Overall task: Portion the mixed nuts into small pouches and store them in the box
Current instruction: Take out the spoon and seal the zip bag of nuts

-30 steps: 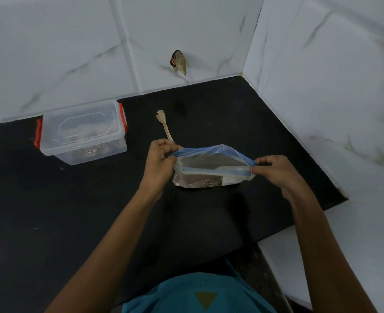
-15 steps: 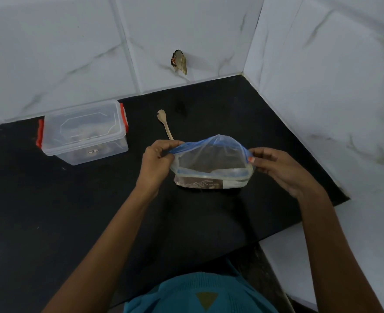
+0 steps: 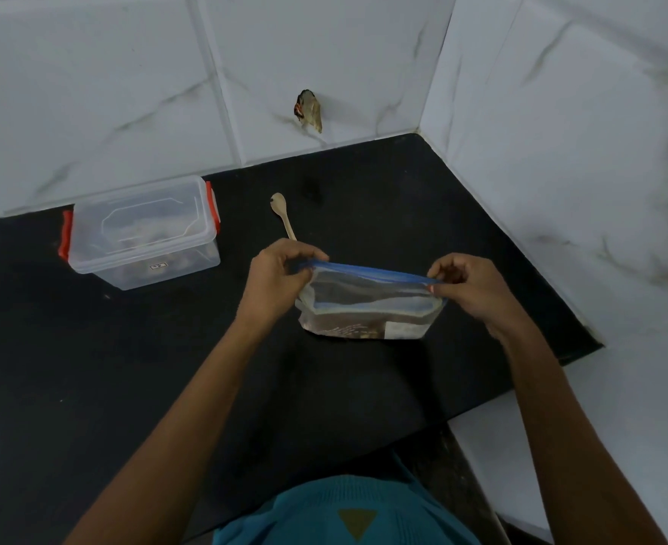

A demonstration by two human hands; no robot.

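A clear zip pouch point(image 3: 367, 304) with a blue seal strip stands on the black counter point(image 3: 167, 367), with dark nuts at its bottom. My left hand point(image 3: 277, 281) pinches the left end of the blue strip. At the right end, my right hand point(image 3: 470, 287) pinches the same strip, which is stretched straight between them. A clear plastic box point(image 3: 143, 234) with red clips and its lid on sits at the back left, with some contents dimly visible inside.
A small wooden spoon point(image 3: 283, 214) lies on the counter behind my left hand. White tiled walls close the back and right sides. The counter's front edge point(image 3: 521, 391) runs diagonally at the right.
The pouch mouth, which gaped open half a second ago, is now pulled flat and straight between my two hands. Both hands have moved slightly apart.
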